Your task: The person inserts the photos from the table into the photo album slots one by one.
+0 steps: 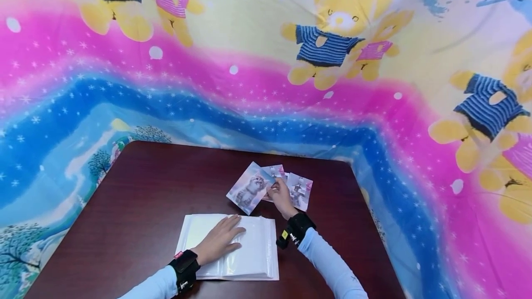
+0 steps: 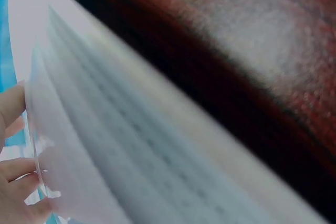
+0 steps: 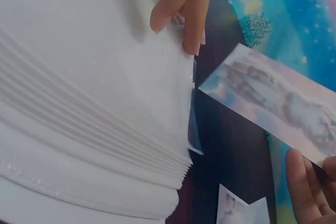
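An album (image 1: pixel 249 248) with clear plastic pockets lies open on the table, its pages white. My left hand (image 1: pixel 219 240) rests on it with the fingers spread near the top edge. Seen from the left wrist, the fingers (image 2: pixel 21 179) touch a clear pocket sheet at the page's edge. My right hand (image 1: pixel 281 195) pinches a kitten photo card (image 1: pixel 249 189) by its right corner, just beyond the album. In the right wrist view the card (image 3: pixel 278 95) is tilted and apart from the album's pages (image 3: pixel 100 66).
More picture cards (image 1: pixel 298 190) lie behind and right of my right hand, partly overlapped by it and the kitten card. The dark wooden table (image 1: pixel 137 206) meets a cartoon bear cloth (image 1: pixel 257 91) hung at the back and sides.
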Demonstrator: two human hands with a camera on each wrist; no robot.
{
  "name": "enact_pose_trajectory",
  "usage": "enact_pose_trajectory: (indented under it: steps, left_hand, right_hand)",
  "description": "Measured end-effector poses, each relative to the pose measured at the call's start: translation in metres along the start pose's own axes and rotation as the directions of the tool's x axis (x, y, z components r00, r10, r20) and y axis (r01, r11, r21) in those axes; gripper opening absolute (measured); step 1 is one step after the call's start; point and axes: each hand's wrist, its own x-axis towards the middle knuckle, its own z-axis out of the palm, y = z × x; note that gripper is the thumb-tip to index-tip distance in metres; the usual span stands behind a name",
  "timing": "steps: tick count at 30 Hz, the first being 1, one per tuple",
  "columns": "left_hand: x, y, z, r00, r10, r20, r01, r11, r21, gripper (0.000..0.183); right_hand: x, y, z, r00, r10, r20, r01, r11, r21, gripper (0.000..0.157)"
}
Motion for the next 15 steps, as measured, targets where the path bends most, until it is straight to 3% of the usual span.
enact_pose_trajectory:
  steps: [7,15]
  left_hand:
    - [-0.002,-0.002,0.006,0.996,0.038,-0.086,-0.034,0.998,0.044,0.041]
    - [-0.004,-0.002,0.005,0.995,0.023,-0.097,-0.018,0.998,0.054,0.040]
  right_hand:
    - [0.001,0.005,-0.001,0.997,0.069,-0.037,-0.068,0.997,0.023,0.017]
    - [0.001,0.014,-0.006,0.995,0.062,-0.079,-0.060,0.998,0.020,0.018]
